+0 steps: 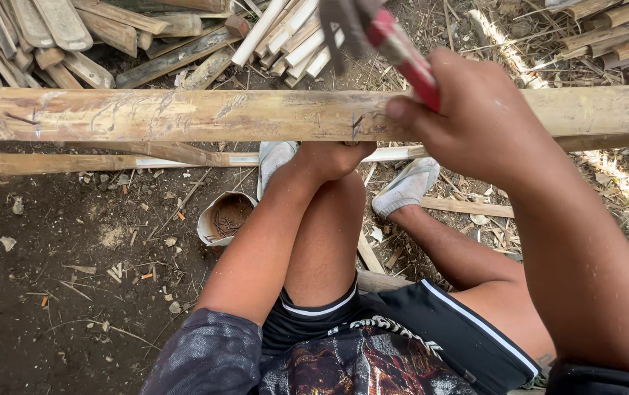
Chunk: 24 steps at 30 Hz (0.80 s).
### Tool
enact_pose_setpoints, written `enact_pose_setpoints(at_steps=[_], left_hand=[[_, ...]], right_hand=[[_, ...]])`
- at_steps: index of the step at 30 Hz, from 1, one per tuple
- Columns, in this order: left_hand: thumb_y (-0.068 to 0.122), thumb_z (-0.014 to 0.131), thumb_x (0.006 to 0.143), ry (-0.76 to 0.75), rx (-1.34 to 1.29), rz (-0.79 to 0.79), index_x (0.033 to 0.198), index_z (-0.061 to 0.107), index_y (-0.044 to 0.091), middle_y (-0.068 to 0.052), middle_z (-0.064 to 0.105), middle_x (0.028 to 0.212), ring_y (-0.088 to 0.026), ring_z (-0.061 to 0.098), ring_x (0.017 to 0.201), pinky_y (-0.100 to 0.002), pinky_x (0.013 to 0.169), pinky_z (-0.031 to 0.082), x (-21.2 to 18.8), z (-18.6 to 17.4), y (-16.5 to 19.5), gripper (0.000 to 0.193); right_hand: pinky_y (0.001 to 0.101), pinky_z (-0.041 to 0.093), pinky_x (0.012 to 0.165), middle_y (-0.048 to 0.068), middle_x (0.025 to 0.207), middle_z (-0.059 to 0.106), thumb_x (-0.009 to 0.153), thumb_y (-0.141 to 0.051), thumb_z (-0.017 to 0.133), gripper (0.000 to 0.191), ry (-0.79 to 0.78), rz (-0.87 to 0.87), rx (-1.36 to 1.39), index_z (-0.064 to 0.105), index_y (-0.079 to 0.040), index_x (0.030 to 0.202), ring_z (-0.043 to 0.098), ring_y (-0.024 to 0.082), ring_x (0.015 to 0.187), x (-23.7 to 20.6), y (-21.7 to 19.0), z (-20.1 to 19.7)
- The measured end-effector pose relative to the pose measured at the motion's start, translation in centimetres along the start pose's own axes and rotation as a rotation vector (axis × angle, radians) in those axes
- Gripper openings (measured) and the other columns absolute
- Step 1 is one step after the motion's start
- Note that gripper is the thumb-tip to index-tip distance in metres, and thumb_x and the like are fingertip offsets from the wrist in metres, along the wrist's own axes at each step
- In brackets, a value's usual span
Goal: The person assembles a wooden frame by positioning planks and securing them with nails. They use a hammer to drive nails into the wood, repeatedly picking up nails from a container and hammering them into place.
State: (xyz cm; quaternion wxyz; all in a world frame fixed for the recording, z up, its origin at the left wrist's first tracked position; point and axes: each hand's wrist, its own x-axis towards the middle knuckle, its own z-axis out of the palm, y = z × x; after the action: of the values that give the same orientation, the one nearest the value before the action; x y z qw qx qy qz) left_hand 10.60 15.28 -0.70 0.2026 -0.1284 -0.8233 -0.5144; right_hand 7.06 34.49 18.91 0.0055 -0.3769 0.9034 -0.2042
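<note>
Ground: dark bare dirt [44, 292] strewn with chips and splinters filled the lower left of the frame.
Pole: a long pale bamboo pole [183, 115] ran level across the upper frame, scratched and scuffed.
Nail: a thin dark nail [357, 126] stood in the pole near its middle, just above the left hand.
Left hand: the left hand [333, 157] sat under the pole at frame centre, fingers curled shut against its underside.
Right hand: the right hand [475, 121] was closed in a fist round the red handle of a hammer [395, 44], whose dark head rose blurred at the top edge.
Container: a torn paper cup of rusty nails [225, 217] lay on the dirt left of the knees.
Feet: grey slippers [406, 186] rested below the pole.
Background: split bamboo slats [51, 36] were piled at upper left.
</note>
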Motion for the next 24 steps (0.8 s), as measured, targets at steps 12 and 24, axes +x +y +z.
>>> enact_pose_setpoints(at_steps=[12,24], left_hand=[[0.020,0.076,0.082,-0.157,0.079,-0.034,0.112,0.072,0.010,-0.012,0.075,0.103,-0.031,0.073,0.099,-0.044,0.084,0.056,0.8,-0.6,1.8,0.032],[0.020,0.077,0.083,0.008,-0.032,0.033,0.119,0.071,0.012,-0.012,0.075,0.103,-0.029,0.072,0.097,-0.044,0.081,0.055,2.1,-1.1,2.6,0.037]], right_hand=[[0.0495,0.048,0.053,0.021,0.057,0.057,0.095,-0.044,0.077,0.050,-0.108,-0.164,-0.105,0.057,0.001,0.085,0.063,0.043,0.056,1.4,-0.7,0.2],[0.0478,0.048,0.052,0.019,0.058,0.057,0.088,-0.047,0.082,0.051,-0.098,-0.179,-0.105,0.059,-0.001,0.083,0.063,0.042,0.056,0.2,0.0,0.6]])
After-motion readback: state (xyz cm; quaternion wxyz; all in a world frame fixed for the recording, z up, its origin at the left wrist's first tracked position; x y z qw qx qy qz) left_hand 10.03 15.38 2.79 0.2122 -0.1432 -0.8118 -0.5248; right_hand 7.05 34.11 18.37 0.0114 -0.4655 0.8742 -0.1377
